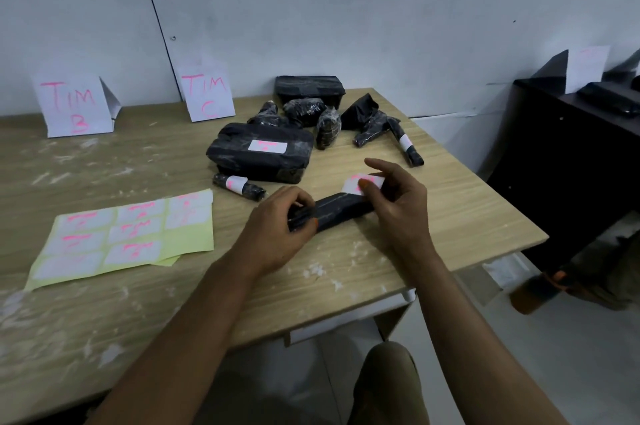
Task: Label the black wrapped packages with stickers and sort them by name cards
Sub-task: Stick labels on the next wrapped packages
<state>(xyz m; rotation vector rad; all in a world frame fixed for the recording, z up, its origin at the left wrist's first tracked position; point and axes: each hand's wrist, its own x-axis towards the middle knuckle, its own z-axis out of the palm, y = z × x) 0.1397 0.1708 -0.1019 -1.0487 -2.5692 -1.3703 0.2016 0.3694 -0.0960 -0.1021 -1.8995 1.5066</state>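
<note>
Package pile [304,120] crowds far side, table [433,237] seemingly bare right

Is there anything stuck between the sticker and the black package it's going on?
Nothing visible. The right hand pinches the sticker just above the long black package, which the left hand holds at its other end.

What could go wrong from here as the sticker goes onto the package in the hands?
1. The white sticker with pink writing, pinched by the right hand, is only partly on the narrow black wrapped package and may crease or go on crooked.
2. The left hand grips only one end, so the package could twist under pressure.
3. The pink writing looks faint, so sorting to the white TIM B card or white TIM C card could go astray.
</note>
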